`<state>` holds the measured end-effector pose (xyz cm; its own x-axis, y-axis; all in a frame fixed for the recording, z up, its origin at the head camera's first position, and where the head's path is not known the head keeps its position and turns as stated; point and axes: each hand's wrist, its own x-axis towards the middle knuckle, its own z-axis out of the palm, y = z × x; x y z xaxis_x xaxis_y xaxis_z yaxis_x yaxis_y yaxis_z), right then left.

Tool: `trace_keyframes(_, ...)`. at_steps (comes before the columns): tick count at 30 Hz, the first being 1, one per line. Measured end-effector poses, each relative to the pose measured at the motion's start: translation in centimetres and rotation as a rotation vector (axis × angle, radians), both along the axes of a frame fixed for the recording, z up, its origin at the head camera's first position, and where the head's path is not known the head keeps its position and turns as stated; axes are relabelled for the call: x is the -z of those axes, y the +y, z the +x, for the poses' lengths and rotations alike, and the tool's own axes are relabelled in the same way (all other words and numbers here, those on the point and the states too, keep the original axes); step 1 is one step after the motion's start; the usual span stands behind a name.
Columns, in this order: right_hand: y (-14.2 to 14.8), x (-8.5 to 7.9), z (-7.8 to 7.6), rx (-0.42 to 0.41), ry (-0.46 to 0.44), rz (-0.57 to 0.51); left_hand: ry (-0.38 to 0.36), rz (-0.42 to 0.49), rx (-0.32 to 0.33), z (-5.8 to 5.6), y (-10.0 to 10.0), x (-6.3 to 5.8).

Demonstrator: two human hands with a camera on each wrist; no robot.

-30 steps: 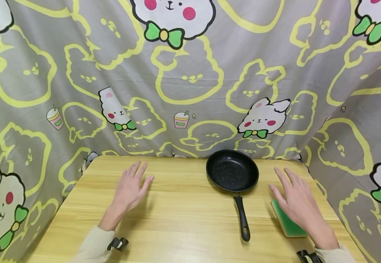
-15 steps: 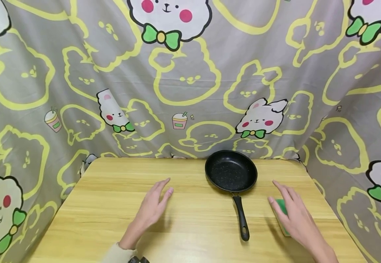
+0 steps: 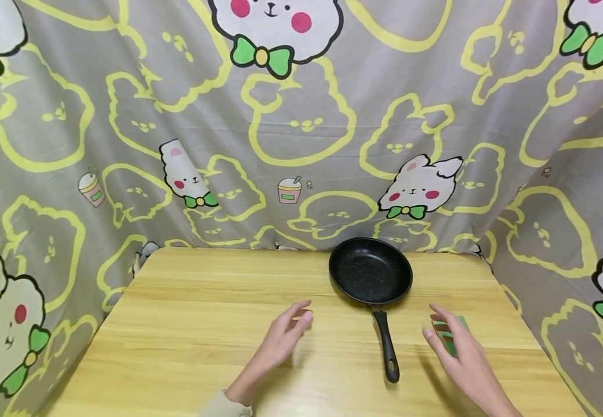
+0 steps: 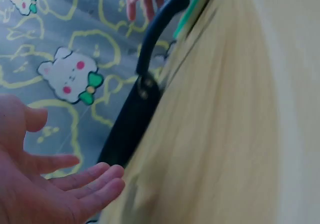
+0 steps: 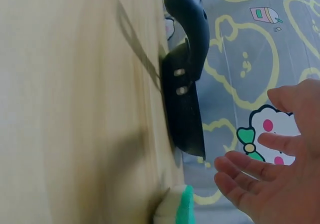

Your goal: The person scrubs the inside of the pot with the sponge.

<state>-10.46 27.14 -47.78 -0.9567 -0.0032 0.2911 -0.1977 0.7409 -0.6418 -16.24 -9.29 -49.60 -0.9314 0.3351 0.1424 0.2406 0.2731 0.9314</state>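
Clearly, the left hand [image 3: 282, 336] and right hand [image 3: 465, 359], loosely spread, grip nothing on either side of the frying pan [image 3: 370, 272] on the tabletop [image 3: 176, 324]. Right of the pan, a sponge [image 5: 172, 209] lies half hidden by the right hand, seemingly untouched. Behind the pan hangs a cartoon-printed curtain [image 3: 306, 145].

Grey curtain [image 3: 359, 75] behind and at both sides, creased; print of yellow animal outlines [image 3: 355, 124], white rabbit-like faces [image 3: 418, 188], green bows [image 3: 405, 212], pink cups [image 3: 289, 190]. Light wood-grain tabletop [image 3: 192, 298]. Pale streak [image 4: 281, 84] along it in blurred left-wrist view, possibly reflected light.
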Motion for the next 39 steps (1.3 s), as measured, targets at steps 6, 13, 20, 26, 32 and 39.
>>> trace_keyframes(6, -0.9, 0.3, 0.4, -0.015, -0.046, -0.072, -0.164, 0.187, 0.029, 0.3, 2.2, 0.6)
trace_keyframes(13, -2.1, 1.0, 1.3, -0.007, -0.107, -0.208, -0.372, 0.356, 0.033, 0.8, 4.7, 0.6)
trace_keyframes(20, -3.2, 1.7, 1.6, -0.034, -0.293, -0.55, -0.475, 0.462, 0.061, 0.9, 7.1, 1.0)
trace_keyframes(26, -4.2, 2.2, 1.5, -0.013, -0.418, -0.684, -0.564, 0.563, 0.054, 0.8, 9.0, 1.6)
trace_keyframes(32, -4.2, 2.4, 1.5, -0.035, -0.561, -0.748, -0.605, 0.61, 0.081, 0.3, 10.8, 1.9)
trace_keyframes(39, -4.1, 2.7, 1.5, -0.046, -0.609, -0.74, -0.649, 0.637, 0.1, -0.1, 12.0, 2.2)
